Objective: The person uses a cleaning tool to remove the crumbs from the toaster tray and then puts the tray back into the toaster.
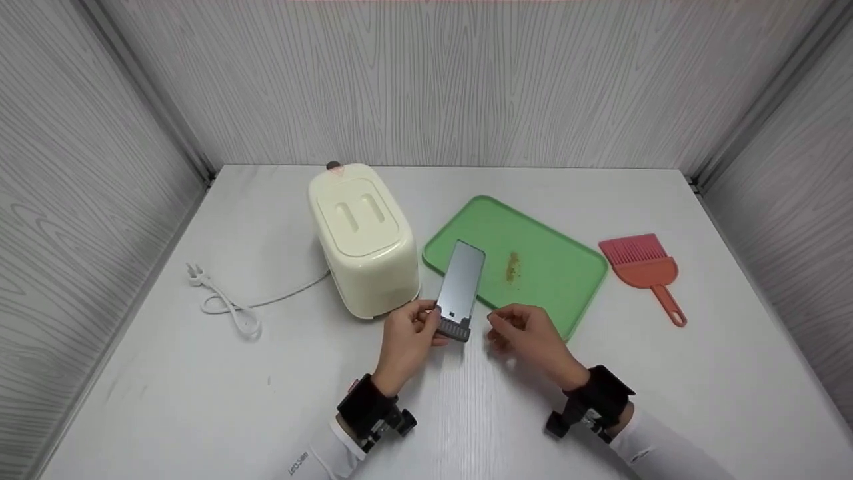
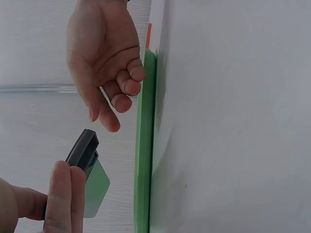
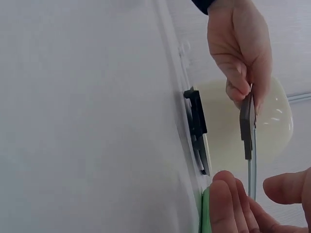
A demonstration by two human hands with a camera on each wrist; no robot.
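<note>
My left hand [image 1: 405, 343] pinches a toaster crumb tray [image 1: 462, 277] by its dark ribbed end, thumb on top. The tray is a flat, shiny metal plate, and its far end overlaps the near left edge of the green tray [image 1: 533, 233] in the head view. To the right, my right hand [image 1: 536, 341] hangs with loosely bent fingers and nothing in them, close by the handle end. The left wrist view shows a gap between the right hand's fingertips [image 2: 112, 125] and the dark handle [image 2: 83, 149]. Brown crumbs [image 1: 512, 267] lie in a small heap on the green tray.
A cream toaster [image 1: 373, 260] with its lid on stands left of the green tray. Its white cord and plug [image 1: 248, 323] lie further left. At the right lies a small orange-red dustpan-shaped brush [image 1: 645, 270]. Grey wood-grain walls [image 1: 453, 87] enclose the white table [image 1: 266, 400].
</note>
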